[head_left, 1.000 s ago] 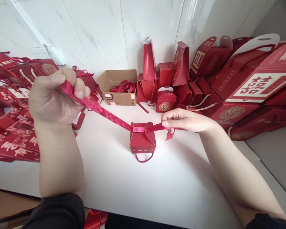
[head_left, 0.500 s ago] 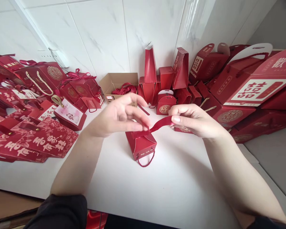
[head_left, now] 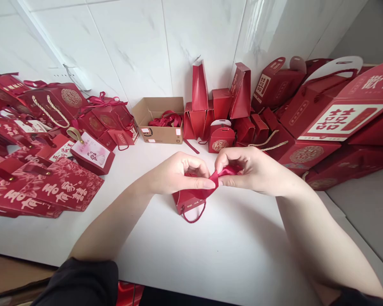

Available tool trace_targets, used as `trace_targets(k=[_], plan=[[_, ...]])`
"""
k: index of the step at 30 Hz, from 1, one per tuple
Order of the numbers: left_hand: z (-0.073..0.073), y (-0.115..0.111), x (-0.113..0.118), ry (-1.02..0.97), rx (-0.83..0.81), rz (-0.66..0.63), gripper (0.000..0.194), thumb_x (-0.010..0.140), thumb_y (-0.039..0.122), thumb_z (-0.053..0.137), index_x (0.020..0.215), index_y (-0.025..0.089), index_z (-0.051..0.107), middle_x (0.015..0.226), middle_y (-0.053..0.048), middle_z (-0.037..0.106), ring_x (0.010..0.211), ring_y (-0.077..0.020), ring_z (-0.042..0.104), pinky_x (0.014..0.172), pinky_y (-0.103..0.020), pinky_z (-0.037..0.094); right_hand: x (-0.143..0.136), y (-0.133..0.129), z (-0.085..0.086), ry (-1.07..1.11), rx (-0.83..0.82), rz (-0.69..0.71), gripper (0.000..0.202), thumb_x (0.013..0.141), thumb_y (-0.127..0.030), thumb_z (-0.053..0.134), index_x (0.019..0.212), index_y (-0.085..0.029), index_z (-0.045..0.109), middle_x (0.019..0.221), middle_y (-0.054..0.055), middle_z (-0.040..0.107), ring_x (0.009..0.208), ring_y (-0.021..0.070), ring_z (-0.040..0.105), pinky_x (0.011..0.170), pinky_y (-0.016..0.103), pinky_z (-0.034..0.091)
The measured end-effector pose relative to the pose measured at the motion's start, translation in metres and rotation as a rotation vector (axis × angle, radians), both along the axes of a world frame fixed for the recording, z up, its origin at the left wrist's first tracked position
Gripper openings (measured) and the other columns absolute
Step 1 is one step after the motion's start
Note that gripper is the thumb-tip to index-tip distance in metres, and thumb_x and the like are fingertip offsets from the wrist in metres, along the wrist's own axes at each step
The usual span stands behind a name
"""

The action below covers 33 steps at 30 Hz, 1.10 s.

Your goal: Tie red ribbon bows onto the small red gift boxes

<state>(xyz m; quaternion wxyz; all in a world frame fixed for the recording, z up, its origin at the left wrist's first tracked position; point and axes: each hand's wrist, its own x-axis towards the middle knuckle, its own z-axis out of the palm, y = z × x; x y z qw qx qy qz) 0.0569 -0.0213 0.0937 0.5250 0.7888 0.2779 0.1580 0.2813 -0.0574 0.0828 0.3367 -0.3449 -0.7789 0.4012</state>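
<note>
The left hand (head_left: 181, 172) and right hand (head_left: 253, 172) both pinch a glossy, satin-like red ribbon (head_left: 214, 180) between thumb and fingers. The small red card box (head_left: 190, 203) lies mid-surface (head_left: 210, 255), its long side running roughly left to right; the left hand, over its top, is nearer. A twisted cord handle (head_left: 194, 222) loops toward the front edge. Fingers hide the ribbon's folds, so I cannot tell whether it is knotted.

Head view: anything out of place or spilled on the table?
One small thing: a red strip lies on the white table beside the cardboard box, while red ribbon is bundled inside. No spill visible; the left hand partly hides the small red box.
</note>
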Motion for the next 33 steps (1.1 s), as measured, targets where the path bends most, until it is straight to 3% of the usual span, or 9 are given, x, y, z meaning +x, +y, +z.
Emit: trace_targets(k=[7,9,12,16,19,23,27,33], plan=[[0.01,0.005,-0.015,0.063,0.134,-0.009,0.022,0.083,0.036,0.069,0.075,0.016,0.065,0.078,-0.003,0.067,0.073,-0.014,0.063,0.068,-0.025,0.051,0.017,-0.004,0.014,0.177,0.043,-0.251,0.02,0.083,-0.039,0.074,0.084,-0.022,0.064,0.072,0.002,0.06,0.059,0.0137,0.051,0.049,0.028,0.041],[0.011,0.004,-0.014,0.052,0.204,-0.026,0.021,0.082,0.035,0.071,0.074,0.017,0.066,0.097,-0.006,0.069,0.089,-0.0172,0.065,0.077,-0.026,0.052,0.015,-0.004,0.013,0.207,0.057,-0.27,0.022,0.079,-0.038,0.078,0.083,-0.022,0.064,0.073,0.002,0.061,0.06,0.0144,0.054,0.051,0.029,0.043],[0.008,0.0,-0.008,-0.015,0.255,-0.05,0.017,0.081,0.031,0.072,0.072,0.017,0.067,0.121,-0.007,0.062,0.109,-0.0203,0.061,0.089,-0.028,0.051,0.004,-0.002,0.006,0.2,0.03,-0.184,0.025,0.076,-0.039,0.08,0.081,-0.02,0.064,0.076,0.002,0.063,0.066,0.0146,0.059,0.059,0.029,0.049],[0.0,-0.003,0.0,-0.061,0.114,-0.054,0.022,0.08,0.033,0.073,0.07,0.015,0.065,0.089,-0.006,0.068,0.079,-0.0149,0.065,0.073,-0.027,0.054,-0.012,-0.002,-0.003,0.186,0.031,-0.132,0.023,0.08,-0.039,0.077,0.082,-0.019,0.065,0.079,0.002,0.064,0.07,0.0146,0.058,0.064,0.029,0.049],[-0.002,-0.003,0.001,-0.108,-0.011,0.037,0.025,0.082,0.037,0.072,0.072,0.014,0.066,0.073,-0.004,0.068,0.067,-0.0138,0.065,0.063,-0.025,0.053,-0.013,-0.004,-0.002,0.207,0.031,-0.15,0.022,0.085,-0.04,0.071,0.084,-0.019,0.064,0.076,0.002,0.061,0.069,0.0143,0.056,0.063,0.028,0.047],[-0.001,-0.003,-0.001,-0.118,0.057,0.145,0.023,0.081,0.036,0.073,0.075,0.014,0.069,0.072,-0.004,0.07,0.065,-0.0133,0.065,0.059,-0.023,0.052,-0.009,-0.007,0.003,0.127,0.045,-0.152,0.025,0.09,-0.044,0.064,0.084,-0.019,0.065,0.077,0.003,0.061,0.071,0.0154,0.054,0.065,0.029,0.046],[-0.001,-0.003,-0.001,-0.083,0.107,0.139,0.025,0.081,0.039,0.072,0.077,0.014,0.071,0.074,-0.004,0.071,0.067,-0.0147,0.067,0.06,-0.023,0.053,-0.008,-0.006,0.004,0.012,0.149,-0.183,0.025,0.085,-0.044,0.07,0.084,-0.019,0.068,0.085,0.006,0.066,0.078,0.019,0.059,0.071,0.032,0.047],[0.0,-0.001,-0.004,-0.038,0.123,0.118,0.025,0.081,0.041,0.072,0.079,0.016,0.075,0.081,-0.007,0.075,0.074,-0.0188,0.071,0.066,-0.026,0.057,0.001,-0.006,0.006,0.094,0.068,-0.267,0.025,0.081,-0.046,0.073,0.083,-0.021,0.067,0.077,0.002,0.064,0.066,0.0155,0.055,0.059,0.029,0.046]])
